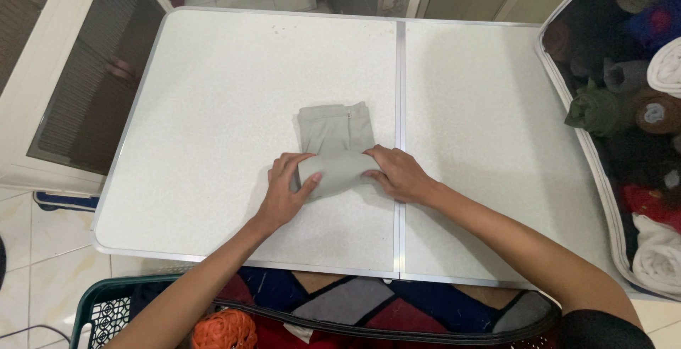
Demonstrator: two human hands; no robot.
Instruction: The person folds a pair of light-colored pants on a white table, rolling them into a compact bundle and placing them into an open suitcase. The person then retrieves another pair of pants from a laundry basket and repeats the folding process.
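Both hands on grey garment (333, 152), mid-table (213, 93). Left hand (286, 191) and right hand (396, 174) each curl around an end of its rolled near part; far part lies flat.

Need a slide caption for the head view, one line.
Both hands, left and right, roll grey trousers on a white table.
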